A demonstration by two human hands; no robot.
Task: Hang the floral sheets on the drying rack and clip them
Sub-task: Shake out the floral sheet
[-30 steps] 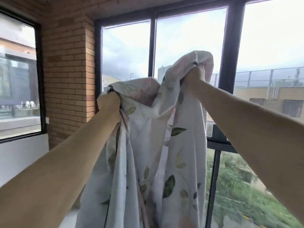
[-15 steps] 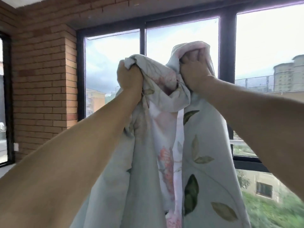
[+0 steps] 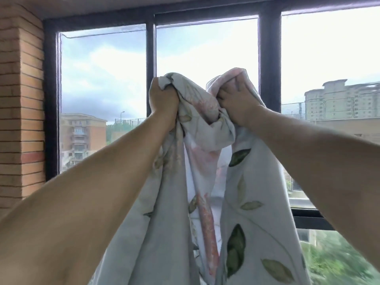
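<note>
A pale floral sheet [image 3: 253, 202] with green leaves and pink flowers hangs bunched in front of me, raised high before the window. My left hand [image 3: 162, 99] is fisted around one gathered top edge. My right hand [image 3: 236, 103] grips another gathered bunch a short way to the right, with a fold of cloth sagging between the two. The sheet's lower part drops out of the bottom of the view. No drying rack or clips are in view.
A large dark-framed window [image 3: 269, 58] fills the wall ahead, with buildings and trees outside. A brick pillar [image 3: 20, 99] stands at the left. A dark horizontal window bar [image 3: 312, 221] runs at the lower right.
Both hands have lifted the sheet higher and drawn closer together. The view has swung to the right, away from the left brick wall and side window.
</note>
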